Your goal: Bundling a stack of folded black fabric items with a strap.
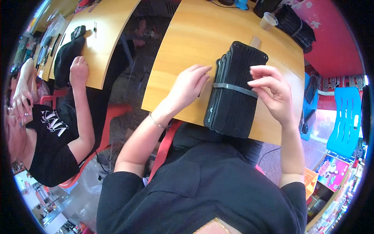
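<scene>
A thick bundle of black flat fabric pieces [238, 109] lies on the wooden table in front of me, its lower end at the table's near edge. A grey elastic band [233, 89] runs round its middle. My left hand [191, 85] hovers just left of the bundle, thumb and fingers stretched toward it and slightly apart. On the other side, my right hand [276, 93] has bent, separated fingers close to the bundle's right edge. Its thumb is near the band; whether it touches, I cannot tell. Neither hand visibly holds anything.
A plastic cup [269, 21] and a second banded black bundle [296, 29] stand at the table's far right. A small wooden block [255, 42] lies behind my bundle. At left, another person sits at a second table [103, 35]. A blue plastic chair [344, 121] is at right.
</scene>
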A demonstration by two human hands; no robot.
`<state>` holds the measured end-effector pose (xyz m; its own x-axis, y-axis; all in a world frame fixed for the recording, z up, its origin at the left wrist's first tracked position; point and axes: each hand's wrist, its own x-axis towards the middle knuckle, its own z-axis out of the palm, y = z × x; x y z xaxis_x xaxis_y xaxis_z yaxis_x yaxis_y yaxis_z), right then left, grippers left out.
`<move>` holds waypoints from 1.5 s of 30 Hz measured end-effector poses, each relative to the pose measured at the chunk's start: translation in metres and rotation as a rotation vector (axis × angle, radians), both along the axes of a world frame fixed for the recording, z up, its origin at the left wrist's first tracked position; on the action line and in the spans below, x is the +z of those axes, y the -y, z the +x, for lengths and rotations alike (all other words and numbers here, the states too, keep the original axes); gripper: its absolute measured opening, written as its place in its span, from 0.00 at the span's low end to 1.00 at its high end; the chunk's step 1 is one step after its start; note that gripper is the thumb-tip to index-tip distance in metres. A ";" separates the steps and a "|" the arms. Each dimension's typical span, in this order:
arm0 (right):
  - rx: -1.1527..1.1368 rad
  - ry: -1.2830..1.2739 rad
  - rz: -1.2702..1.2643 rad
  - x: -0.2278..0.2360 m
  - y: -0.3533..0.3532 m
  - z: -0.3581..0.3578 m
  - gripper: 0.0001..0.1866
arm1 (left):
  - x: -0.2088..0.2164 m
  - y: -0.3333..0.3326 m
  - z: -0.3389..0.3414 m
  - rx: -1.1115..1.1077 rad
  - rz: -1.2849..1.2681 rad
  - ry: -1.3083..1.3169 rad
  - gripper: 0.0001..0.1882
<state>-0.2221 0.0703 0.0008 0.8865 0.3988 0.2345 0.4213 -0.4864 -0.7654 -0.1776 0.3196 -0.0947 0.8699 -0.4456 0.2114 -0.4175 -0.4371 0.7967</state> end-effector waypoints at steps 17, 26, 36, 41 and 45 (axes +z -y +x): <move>-0.103 -0.001 0.357 -0.046 -0.008 -0.059 0.49 | 0.003 0.044 -0.067 -0.274 -0.497 -0.195 0.52; -0.237 -0.277 0.836 -0.064 -0.041 -0.063 0.39 | -0.006 0.046 -0.070 -0.335 -0.655 -0.636 0.52; -0.289 -0.287 1.117 -0.076 -0.037 -0.027 0.40 | 0.019 0.078 -0.043 -0.179 -0.806 -0.535 0.43; -0.253 -0.324 1.169 -0.075 -0.036 -0.028 0.39 | 0.014 0.080 -0.044 -0.210 -0.805 -0.523 0.44; -0.329 -0.303 1.097 -0.083 -0.027 -0.028 0.40 | 0.024 0.077 -0.047 -0.155 -0.831 -0.625 0.45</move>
